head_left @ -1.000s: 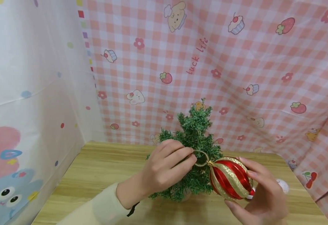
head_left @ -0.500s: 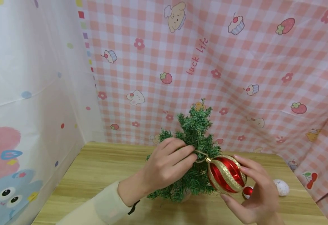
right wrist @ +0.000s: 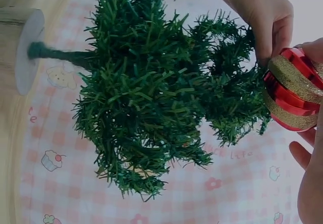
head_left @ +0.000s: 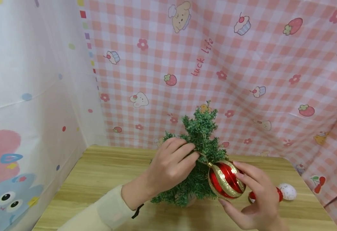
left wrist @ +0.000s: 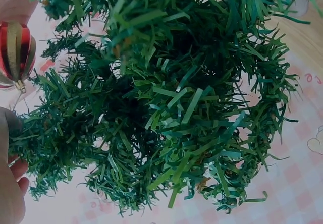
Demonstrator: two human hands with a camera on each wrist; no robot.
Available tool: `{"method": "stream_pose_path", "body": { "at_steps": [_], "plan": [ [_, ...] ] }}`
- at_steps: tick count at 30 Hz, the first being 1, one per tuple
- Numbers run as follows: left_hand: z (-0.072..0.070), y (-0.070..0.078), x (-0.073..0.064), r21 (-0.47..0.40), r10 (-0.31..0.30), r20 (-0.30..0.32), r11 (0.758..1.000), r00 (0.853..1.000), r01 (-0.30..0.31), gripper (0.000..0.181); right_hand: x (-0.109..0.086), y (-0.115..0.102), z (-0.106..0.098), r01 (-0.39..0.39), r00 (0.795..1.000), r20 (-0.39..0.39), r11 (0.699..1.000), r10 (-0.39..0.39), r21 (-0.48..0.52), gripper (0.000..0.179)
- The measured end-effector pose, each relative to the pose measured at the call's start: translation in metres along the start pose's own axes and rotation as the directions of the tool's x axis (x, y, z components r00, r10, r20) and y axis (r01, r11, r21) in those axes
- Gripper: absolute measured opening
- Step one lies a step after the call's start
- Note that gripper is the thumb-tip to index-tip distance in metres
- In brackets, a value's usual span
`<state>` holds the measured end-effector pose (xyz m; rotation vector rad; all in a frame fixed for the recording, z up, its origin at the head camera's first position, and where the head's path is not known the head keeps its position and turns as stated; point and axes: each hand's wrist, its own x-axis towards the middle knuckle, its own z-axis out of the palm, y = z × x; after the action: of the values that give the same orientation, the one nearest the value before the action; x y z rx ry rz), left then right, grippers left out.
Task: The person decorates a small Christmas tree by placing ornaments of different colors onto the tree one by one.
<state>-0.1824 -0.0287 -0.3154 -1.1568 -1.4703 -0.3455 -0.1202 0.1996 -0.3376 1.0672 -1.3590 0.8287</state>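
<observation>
A small green artificial Christmas tree (head_left: 201,128) stands on the wooden table. Just in front of its branches is a large Christmas bauble (head_left: 227,179), striped in shiny red and glittery gold. My right hand (head_left: 259,199) holds it by the side, fingers above and thumb below. From the gold cap a thin cord (head_left: 203,155) runs to my left hand (head_left: 171,165), whose fingertips pinch it against the foliage. In the left wrist view, the bauble (left wrist: 15,52) hangs beside a branch, cap toward the left hand (left wrist: 10,178). The left fingertips are partly hidden among needles.
Behind my right hand, a white speckled ball (head_left: 288,192) and a smaller red-and-white ornament (head_left: 252,196) lie on the table (head_left: 104,173). A pink checked cloth (head_left: 156,64) hangs behind the tree, a white printed one (head_left: 41,96) at the left. The tree has a round pale base (right wrist: 30,52).
The bauble and my right hand have moved left, closer to the tree. My left hand has shifted slightly up and left, drawing the cord's loop into the branches.
</observation>
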Motion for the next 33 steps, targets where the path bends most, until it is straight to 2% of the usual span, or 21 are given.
{"method": "stream_pose_path", "body": {
  "at_steps": [5,12,18,26,29,33],
  "plan": [
    [0.0,0.001,-0.001,-0.009,-0.011,0.017,1.0,1.0,0.011,0.016,-0.006,-0.002,0.001,-0.005,1.0,0.018,0.999,0.005,-0.034,0.055],
    [0.001,-0.002,-0.007,-0.032,0.023,0.02,0.999,1.0,-0.022,0.015,-0.017,-0.009,0.004,-0.05,0.991,0.113,0.99,0.065,-0.128,0.056],
    [-0.001,-0.002,-0.011,-0.033,0.046,0.058,0.998,0.997,-0.044,0.017,-0.026,-0.013,0.008,-0.088,0.978,0.173,0.979,0.12,-0.184,0.061],
    [-0.002,-0.001,-0.015,-0.033,0.06,0.068,0.998,0.996,-0.057,0.018,-0.025,-0.024,0.01,-0.042,0.977,0.184,0.946,0.106,-0.322,0.061],
    [-0.003,-0.001,-0.015,-0.031,0.058,0.077,0.998,0.995,-0.056,0.017,-0.025,-0.027,0.012,-0.036,0.979,0.178,0.946,0.098,-0.322,0.061],
    [-0.003,-0.002,-0.016,-0.036,0.054,0.091,0.998,0.994,-0.051,0.016,-0.029,-0.028,0.014,-0.067,0.976,0.175,0.946,0.129,-0.318,0.062]
  ]
}}
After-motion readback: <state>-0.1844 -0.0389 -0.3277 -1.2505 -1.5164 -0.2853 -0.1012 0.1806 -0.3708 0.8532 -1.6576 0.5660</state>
